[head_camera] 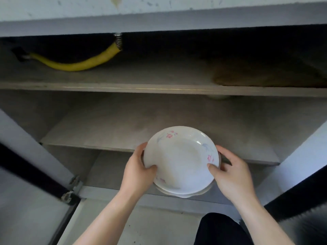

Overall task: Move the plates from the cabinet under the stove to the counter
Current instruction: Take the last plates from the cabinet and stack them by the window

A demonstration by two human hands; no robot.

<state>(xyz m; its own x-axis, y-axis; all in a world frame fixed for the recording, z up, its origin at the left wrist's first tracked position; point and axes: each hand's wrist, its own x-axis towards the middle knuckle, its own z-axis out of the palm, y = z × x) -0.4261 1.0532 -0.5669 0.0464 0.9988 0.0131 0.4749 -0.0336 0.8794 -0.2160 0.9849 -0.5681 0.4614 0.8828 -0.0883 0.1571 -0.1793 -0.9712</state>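
Plates (180, 160), lower ones mostly hidden, gripped by left hand (137, 171) and right hand (230, 175).

I'm crouched in a home kitchen, looking into an open cabinet (159, 121) under a pale speckled counter (159, 7). A yellow gas hose (76, 65) with a metal spring fitting drops through the top and runs along the upper shelf (123, 85), the kind that feeds a stove. The grey shelves are worn and stained, the doors (31, 156) hang open on either side, and my hands hold a stack of flowered white plates (180, 160).
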